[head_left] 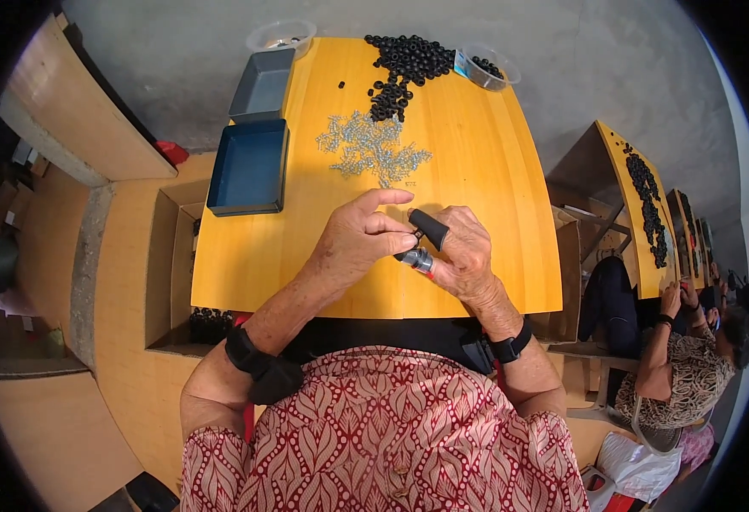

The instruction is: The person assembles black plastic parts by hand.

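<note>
Above the near half of the yellow table, my two hands meet at the fingertips. The thumb and forefinger of my left hand [353,239] pinch at a small dark part [418,235], mostly hidden by fingers. My right hand [464,252] closes on the same part from the other side. A black sleeve [429,229] covers its forefinger, and grey-black wrapping [415,258] covers its thumb. Just beyond the hands lies a spread of small silvery metal pieces [374,149], too small to name. Farther back is a heap of black round pieces with holes [413,60].
Two blue-grey trays, one near [248,166] and one far [262,84], line the left edge of the yellow table [485,171]. Clear plastic bowls stand at the back left [281,36] and back right [487,68]. Another person [677,375] works at a table on the right.
</note>
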Demonstrator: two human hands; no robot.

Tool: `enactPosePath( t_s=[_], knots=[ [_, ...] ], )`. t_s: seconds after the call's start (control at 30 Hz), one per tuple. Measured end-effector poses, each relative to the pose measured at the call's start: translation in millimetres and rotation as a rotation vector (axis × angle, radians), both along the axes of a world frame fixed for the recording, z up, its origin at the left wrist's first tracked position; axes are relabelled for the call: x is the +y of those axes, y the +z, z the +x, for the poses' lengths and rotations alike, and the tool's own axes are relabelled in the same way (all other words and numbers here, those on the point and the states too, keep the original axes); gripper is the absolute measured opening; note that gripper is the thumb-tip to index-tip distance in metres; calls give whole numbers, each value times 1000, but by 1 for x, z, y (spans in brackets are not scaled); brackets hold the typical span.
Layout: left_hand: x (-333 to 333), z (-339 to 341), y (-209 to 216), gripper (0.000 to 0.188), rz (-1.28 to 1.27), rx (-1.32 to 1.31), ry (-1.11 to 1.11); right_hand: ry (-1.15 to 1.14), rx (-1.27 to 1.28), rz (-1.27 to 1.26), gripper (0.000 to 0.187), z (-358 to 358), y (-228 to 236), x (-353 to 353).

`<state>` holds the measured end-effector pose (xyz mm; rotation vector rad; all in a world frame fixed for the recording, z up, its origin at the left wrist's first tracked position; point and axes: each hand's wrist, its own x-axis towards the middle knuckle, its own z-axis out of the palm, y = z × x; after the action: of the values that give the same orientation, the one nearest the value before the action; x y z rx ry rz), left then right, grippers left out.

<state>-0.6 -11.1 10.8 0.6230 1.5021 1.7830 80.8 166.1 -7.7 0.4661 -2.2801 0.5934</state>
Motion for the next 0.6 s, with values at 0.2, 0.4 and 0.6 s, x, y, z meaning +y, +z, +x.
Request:
enactPosePath(
  t_s=[0.2,0.4,0.6],
  knots=[
    [-1,-1,-4,48,72,-101,-26,25,-34,-19,44,0,-6,1],
    [1,-1,-10,47,76,-102,-14,28,28,62,43,-1,-2,2],
    [2,0,-10,45,37,-47,-10,9,27,182,42,4,4,3]
  ],
)
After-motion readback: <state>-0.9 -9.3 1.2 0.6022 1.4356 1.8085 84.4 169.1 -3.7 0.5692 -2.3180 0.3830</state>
